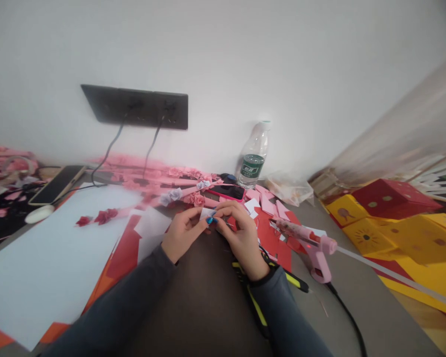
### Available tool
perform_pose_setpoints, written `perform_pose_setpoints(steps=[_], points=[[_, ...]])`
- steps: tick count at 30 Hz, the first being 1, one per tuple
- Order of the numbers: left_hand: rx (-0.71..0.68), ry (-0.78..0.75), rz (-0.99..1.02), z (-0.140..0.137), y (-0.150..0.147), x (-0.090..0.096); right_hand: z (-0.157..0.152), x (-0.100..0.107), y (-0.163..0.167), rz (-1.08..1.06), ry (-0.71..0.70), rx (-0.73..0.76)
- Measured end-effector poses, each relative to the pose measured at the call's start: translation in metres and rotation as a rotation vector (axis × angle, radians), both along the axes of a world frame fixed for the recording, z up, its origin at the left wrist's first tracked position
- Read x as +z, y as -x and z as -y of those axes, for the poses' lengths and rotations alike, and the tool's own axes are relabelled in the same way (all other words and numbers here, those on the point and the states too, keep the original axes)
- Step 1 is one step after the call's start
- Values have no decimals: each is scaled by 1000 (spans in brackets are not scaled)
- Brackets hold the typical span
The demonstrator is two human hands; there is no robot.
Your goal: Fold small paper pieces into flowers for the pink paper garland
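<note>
A small piece of white paper (pixel 207 212) is pinched between the fingertips of both hands above the middle of the table. My left hand (pixel 184 232) is closed on it from the left, and my right hand (pixel 241 234) closes on it from the right. The thumbs meet at its lower edge, with blue nails showing. Fingers hide part of the paper, so its exact shape cannot be made out. Scissors with black and yellow handles (pixel 259 308) lie partly under my right wrist. To the right of that hand rests a pink hot glue gun (pixel 307 244) with a glue stick in its back.
A water bottle (pixel 253 157) stands against the wall. Pink paper flowers (pixel 196 199) lie behind my hands. White sheets (pixel 55 258) cover the left side, near a phone (pixel 59 184). Red paper (pixel 269 233) with scraps and yellow boxes (pixel 371 235) are to the right.
</note>
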State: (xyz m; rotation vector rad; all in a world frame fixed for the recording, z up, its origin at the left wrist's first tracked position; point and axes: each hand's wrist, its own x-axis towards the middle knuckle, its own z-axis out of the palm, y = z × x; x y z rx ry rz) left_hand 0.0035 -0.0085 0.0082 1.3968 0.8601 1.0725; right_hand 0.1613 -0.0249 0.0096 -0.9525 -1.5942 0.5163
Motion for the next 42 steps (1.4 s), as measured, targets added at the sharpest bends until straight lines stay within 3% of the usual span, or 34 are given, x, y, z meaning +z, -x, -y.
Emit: perform_pose_setpoints(steps=[11, 19, 25, 29, 33, 42], points=[[-21, -15, -66, -1, 2, -2, 1, -1, -1, 5, -10, -47], [118, -96, -80, 0, 1, 2, 1, -1, 0, 4, 63, -23], [62, -16, -27, -2, 2, 0, 1, -9, -1, -83, 120, -66], [68, 37, 36, -3, 3, -1, -1, -12, 0, -175, 170, 33], [81, 40, 58, -4, 3, -1, -3, -8, 1, -135, 213, 85], [117, -10, 3, -4, 3, 1, -6, -11, -2, -162, 215, 11]])
